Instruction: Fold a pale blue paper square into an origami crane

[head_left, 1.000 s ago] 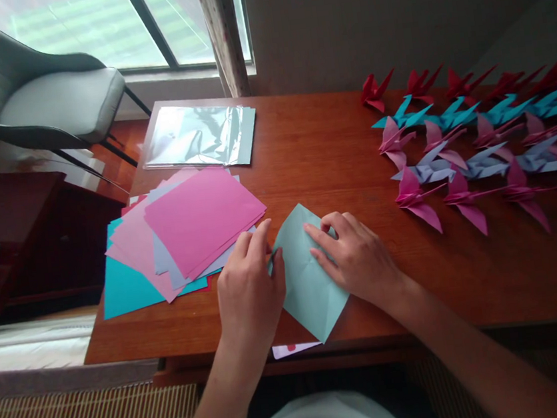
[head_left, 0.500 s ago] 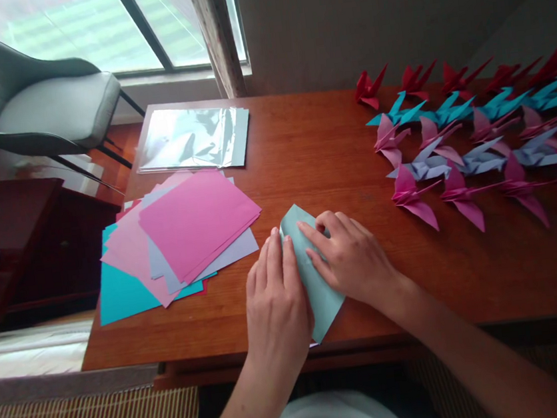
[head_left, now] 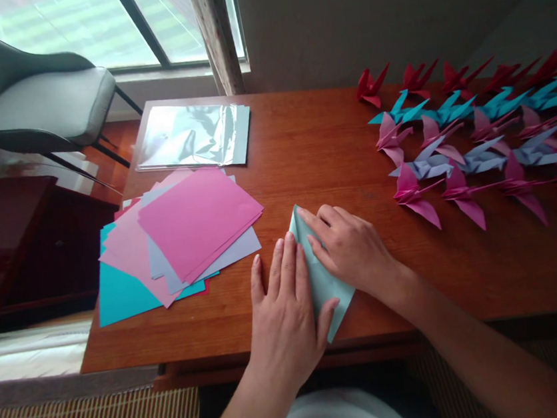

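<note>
A folded piece of pale blue-green paper [head_left: 323, 283] lies on the table in front of me, one corner pointing away and one toward the near edge. Flat along its left side rests my left hand [head_left: 286, 309], fingers stretched out and the thumb spread across the lower part of the paper. On the right, my right hand [head_left: 350, 244] touches the paper from above. Its index fingertip presses near the far corner, the thumb lies lower on the sheet, and the other fingers are curled. Neither hand is wrapped round the paper. The left hand covers part of the paper's left edge.
Loose coloured sheets [head_left: 199, 221] are fanned out at the left of the wooden table [head_left: 301, 146]. Behind them lies a clear plastic packet of paper [head_left: 192, 135]. Rows of folded paper cranes [head_left: 463, 198] stand at the right. A grey chair [head_left: 52, 104] is beyond the table's left end.
My left hand has spread its fingers and thumb, the thumb now lying over the paper. The paper's left upper side now looks folded in, and my right index finger is nearer the far corner.
</note>
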Demonstrator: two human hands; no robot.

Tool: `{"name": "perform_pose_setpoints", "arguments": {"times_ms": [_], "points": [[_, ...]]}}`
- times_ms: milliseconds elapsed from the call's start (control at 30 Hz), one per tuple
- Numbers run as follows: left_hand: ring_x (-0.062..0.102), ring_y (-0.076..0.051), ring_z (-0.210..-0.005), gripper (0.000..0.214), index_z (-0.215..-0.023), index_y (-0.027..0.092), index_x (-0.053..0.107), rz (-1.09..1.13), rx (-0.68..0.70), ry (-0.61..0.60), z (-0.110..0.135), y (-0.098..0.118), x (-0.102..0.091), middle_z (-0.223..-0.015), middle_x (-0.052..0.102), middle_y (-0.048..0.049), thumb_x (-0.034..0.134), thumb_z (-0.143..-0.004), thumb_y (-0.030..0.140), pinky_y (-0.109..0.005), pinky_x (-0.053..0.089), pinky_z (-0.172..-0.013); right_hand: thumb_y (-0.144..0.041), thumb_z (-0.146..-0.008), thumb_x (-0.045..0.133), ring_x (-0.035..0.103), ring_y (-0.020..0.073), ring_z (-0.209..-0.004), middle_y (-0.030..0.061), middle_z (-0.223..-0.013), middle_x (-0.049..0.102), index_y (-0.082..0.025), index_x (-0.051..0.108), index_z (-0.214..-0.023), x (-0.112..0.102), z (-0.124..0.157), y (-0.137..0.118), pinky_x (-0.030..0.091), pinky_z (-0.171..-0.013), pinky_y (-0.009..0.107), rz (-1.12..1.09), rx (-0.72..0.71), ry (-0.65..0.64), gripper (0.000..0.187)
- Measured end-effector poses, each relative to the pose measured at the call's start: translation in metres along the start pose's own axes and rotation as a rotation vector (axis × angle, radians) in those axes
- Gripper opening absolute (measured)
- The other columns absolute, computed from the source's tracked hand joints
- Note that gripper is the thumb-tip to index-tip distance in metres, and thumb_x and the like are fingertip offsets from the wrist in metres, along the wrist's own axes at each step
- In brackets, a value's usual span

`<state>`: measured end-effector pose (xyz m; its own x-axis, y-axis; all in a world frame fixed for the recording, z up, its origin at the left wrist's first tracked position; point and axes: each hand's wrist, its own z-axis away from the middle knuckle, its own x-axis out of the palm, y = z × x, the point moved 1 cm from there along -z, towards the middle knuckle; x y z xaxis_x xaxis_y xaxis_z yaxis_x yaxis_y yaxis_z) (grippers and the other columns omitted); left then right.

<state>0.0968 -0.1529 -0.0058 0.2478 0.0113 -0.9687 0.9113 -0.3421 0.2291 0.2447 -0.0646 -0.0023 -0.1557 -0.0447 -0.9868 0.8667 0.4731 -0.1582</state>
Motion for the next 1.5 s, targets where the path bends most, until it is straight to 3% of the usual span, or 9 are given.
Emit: {"name": "perform_pose_setpoints", "arguments": {"times_ms": [367,1500], "points": [[0.025,-0.031,-0.154,0.076,-0.155,0.005,0.035,-0.033,0.042,-0.034,-0.001,0.000,-0.005,-0.165,0.026,-0.0145,0.039,-0.099,0.056,-0.049,0.010,-0.126,-0.027,-0.102,0.043,0.057,0.0220,-0.092,0.0073,-0.102,0.062,-0.022,0.047,-0.149,0.002,0.002,0.000,0.043,-0.077,0.034,0.013,-0.022,0.024,0.048],[0.029,-0.032,-0.152,0.074,-0.153,0.004,0.039,-0.046,-0.007,-0.040,-0.004,0.011,-0.003,-0.163,0.032,-0.0163,0.037,-0.100,0.055,-0.054,0.014,-0.124,-0.030,-0.103,0.040,0.057,0.0238,-0.095,0.0101,-0.107,0.062,-0.020,0.046,-0.150,-0.001,-0.003,-0.006,0.046,-0.076,0.035,0.044,0.020,-0.035,0.049]]}}
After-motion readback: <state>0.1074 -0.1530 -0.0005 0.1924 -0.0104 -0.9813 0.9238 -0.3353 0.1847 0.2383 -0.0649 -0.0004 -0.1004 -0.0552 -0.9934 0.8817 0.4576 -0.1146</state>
